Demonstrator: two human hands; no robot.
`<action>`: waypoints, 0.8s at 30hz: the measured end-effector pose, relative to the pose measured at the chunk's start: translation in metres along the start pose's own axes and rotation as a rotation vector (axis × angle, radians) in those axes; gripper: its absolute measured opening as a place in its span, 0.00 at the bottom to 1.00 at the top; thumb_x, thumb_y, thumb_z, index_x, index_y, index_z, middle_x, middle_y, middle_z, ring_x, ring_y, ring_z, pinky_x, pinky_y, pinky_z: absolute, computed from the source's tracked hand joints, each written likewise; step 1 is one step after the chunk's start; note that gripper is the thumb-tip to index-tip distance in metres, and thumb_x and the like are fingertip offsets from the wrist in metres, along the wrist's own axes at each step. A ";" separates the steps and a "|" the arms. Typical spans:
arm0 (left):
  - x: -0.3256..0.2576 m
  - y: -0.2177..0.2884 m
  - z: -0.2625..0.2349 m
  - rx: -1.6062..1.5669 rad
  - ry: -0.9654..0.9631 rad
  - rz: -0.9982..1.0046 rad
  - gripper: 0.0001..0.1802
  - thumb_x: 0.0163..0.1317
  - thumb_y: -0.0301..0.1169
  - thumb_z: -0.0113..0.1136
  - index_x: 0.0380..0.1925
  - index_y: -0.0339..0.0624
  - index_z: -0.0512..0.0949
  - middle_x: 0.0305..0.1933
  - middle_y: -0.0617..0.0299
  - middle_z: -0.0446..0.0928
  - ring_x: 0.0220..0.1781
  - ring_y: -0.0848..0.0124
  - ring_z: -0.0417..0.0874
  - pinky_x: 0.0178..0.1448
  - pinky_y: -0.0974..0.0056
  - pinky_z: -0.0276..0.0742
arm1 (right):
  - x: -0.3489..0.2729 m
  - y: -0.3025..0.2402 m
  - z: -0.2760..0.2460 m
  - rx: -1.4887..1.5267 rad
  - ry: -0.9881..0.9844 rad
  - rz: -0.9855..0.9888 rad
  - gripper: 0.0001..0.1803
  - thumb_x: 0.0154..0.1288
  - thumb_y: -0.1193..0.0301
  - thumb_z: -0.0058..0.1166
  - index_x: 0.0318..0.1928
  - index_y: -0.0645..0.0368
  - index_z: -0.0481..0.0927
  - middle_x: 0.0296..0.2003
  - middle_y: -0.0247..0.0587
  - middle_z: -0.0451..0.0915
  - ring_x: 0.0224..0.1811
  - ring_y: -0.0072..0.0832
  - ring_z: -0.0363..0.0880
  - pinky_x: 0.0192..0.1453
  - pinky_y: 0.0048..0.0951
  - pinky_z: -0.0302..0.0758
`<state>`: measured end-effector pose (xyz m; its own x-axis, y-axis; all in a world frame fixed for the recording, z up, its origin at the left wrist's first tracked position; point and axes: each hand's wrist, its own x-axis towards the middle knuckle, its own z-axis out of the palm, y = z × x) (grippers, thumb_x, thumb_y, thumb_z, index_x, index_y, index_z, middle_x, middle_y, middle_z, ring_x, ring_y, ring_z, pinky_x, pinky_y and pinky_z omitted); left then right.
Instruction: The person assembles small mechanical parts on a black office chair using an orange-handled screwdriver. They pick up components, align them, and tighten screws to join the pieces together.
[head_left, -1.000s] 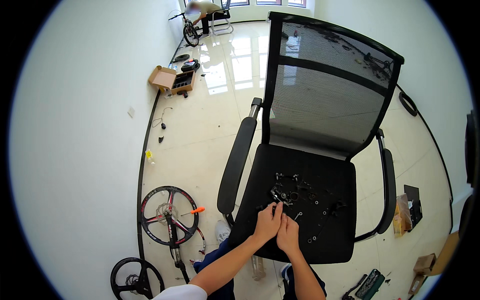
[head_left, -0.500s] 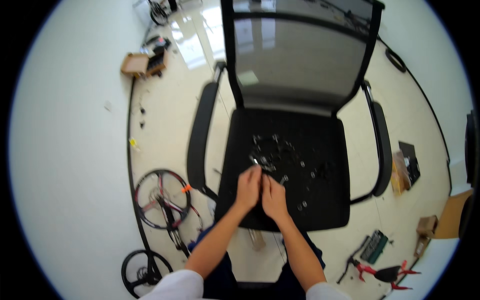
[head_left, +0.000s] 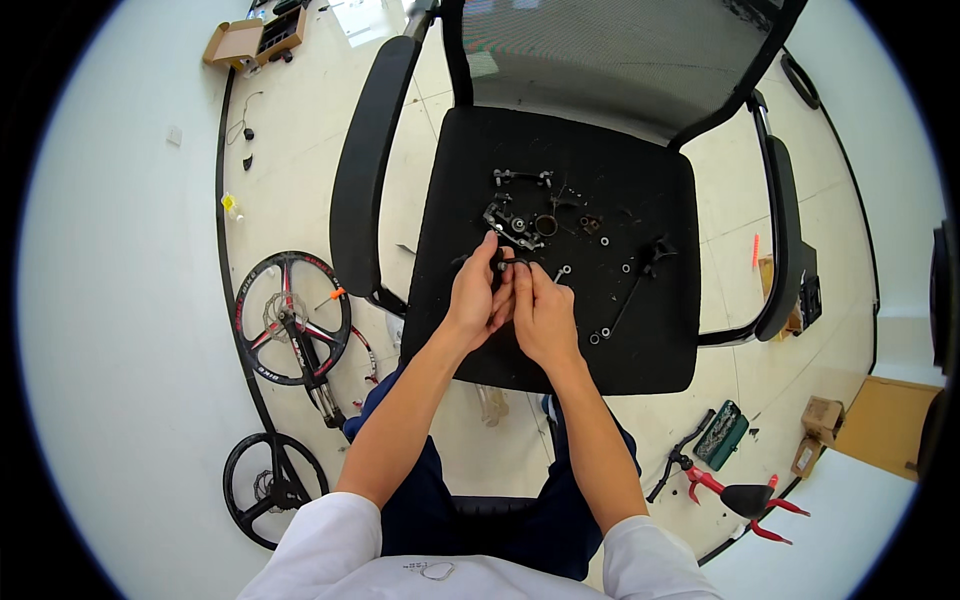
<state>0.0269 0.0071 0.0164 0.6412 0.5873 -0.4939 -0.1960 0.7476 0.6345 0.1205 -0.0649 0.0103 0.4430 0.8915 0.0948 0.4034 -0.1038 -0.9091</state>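
Observation:
Above the front of the black chair seat [head_left: 630,365], my hands meet over a small black curved part [head_left: 515,262], its exact kind hidden by my fingers. My left hand [head_left: 475,300] is closed round one end, thumb pointing up. My right hand [head_left: 545,315] pinches the other end, fingertips almost touching the left ones. Just beyond my fingers lies a silver and black metal mechanism [head_left: 510,225]. Farther back on the seat is a short black bar [head_left: 522,179] with metal ends. A dark ring [head_left: 545,226] sits beside the mechanism, and a small bolt [head_left: 563,271] lies by my right hand.
The chair has armrests on the left [head_left: 365,170] and right [head_left: 786,240]. A thin rod [head_left: 622,305] and several small nuts lie on the seat's right. On the floor are a spoked wheel [head_left: 245,312], a black wheel [head_left: 232,470], a green toolbox [head_left: 735,440] and a red bike frame [head_left: 708,482].
My view has shifted, so the chair and floor things sit higher in the picture. My hands stay together at the front of the seat, and the black part between them now shows.

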 end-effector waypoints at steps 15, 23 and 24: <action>-0.005 0.001 -0.012 -0.188 0.002 -0.201 0.22 0.70 0.56 0.43 0.29 0.53 0.71 0.08 0.70 0.60 0.05 0.76 0.56 0.10 0.71 0.49 | -0.008 0.000 -0.002 -0.222 -0.035 -0.131 0.13 0.71 0.70 0.45 0.32 0.65 0.74 0.19 0.58 0.75 0.22 0.55 0.77 0.25 0.48 0.69; -0.001 -0.012 -0.012 0.036 0.045 0.079 0.22 0.73 0.51 0.42 0.29 0.47 0.69 0.07 0.67 0.58 0.05 0.74 0.55 0.10 0.70 0.48 | -0.010 0.001 0.006 -0.118 -0.015 -0.032 0.13 0.73 0.69 0.43 0.33 0.65 0.74 0.23 0.62 0.76 0.28 0.57 0.79 0.28 0.49 0.72; -0.003 -0.013 -0.009 0.078 0.087 0.137 0.22 0.73 0.51 0.43 0.28 0.47 0.69 0.08 0.68 0.58 0.05 0.75 0.56 0.10 0.70 0.48 | -0.010 0.004 0.007 -0.087 -0.002 -0.034 0.14 0.73 0.69 0.42 0.33 0.66 0.74 0.21 0.60 0.76 0.25 0.54 0.79 0.26 0.46 0.71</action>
<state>0.0206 -0.0013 0.0044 0.5450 0.7092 -0.4472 -0.2169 0.6345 0.7419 0.1115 -0.0711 0.0031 0.4261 0.8961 0.1241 0.4866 -0.1114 -0.8665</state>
